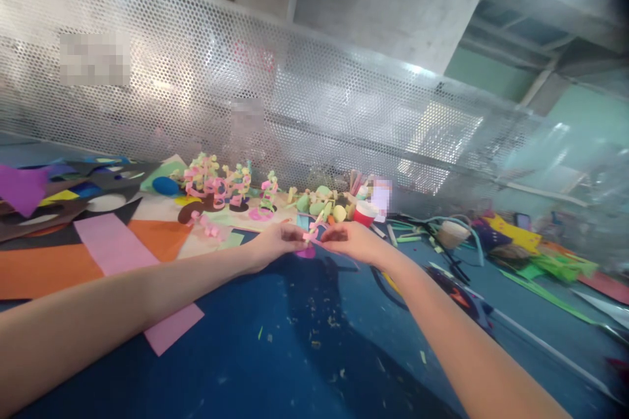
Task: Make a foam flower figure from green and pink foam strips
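Note:
My left hand [276, 243] and my right hand [354, 241] meet over the blue table. Between them is a small pink craft model [311, 236], curled from strips, above a magenta round base [307, 253]. The fingers of my left hand are closed on the model's left side. My right hand pinches a thin pink strip [322, 228] at the model's right; blur hides its exact end. Similar finished-looking models stand behind to the left, among them a pink-and-green one [268, 193] on a round base.
Orange sheets [44, 273] and a long pink strip [115, 245] lie at left, under my left forearm. A red and white cup [364, 213] stands behind my right hand. Cables, scissors-like tools and a yellow pouch [515, 234] are at right. A perforated metal screen [314, 98] borders the back.

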The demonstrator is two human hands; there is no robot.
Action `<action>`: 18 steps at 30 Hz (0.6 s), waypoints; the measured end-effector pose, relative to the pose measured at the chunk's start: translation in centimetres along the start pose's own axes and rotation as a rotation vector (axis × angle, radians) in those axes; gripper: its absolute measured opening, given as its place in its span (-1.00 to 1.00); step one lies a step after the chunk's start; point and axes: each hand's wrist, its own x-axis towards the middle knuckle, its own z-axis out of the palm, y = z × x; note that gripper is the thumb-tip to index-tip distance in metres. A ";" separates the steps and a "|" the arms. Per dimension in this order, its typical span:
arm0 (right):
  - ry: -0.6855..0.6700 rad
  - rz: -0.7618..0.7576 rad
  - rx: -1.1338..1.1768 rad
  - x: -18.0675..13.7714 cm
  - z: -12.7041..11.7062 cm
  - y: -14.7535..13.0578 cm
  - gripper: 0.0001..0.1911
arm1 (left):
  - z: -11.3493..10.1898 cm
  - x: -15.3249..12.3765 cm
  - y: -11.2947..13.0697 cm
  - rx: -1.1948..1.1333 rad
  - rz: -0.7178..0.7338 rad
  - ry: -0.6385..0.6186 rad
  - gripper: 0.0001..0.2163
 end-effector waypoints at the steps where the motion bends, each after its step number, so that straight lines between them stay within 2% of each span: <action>1: 0.012 -0.004 0.009 0.0 0.0 0.0 -0.80 | 0.0 0.0 0.0 -0.002 0.004 0.001 -0.75; 3: 0.050 -0.018 0.027 0.1 0.0 -0.1 -0.76 | 0.0 0.0 0.0 -0.010 0.011 0.003 -0.76; 6: 0.102 -0.062 0.056 0.2 0.1 -0.5 -0.80 | 0.0 0.1 -0.1 -0.023 0.019 -0.018 -0.76; 9: 0.103 -0.081 0.128 0.2 0.2 -1.1 -0.82 | 0.0 0.1 -0.1 -0.020 0.015 -0.039 -0.77; 15: 0.025 0.072 0.259 -0.2 0.5 -2.1 -0.76 | 0.0 0.0 0.1 0.008 0.006 -0.041 -0.78; 18: 0.016 0.089 0.310 -0.3 0.6 -2.2 -0.76 | 0.0 0.0 0.2 0.002 0.006 -0.038 -0.80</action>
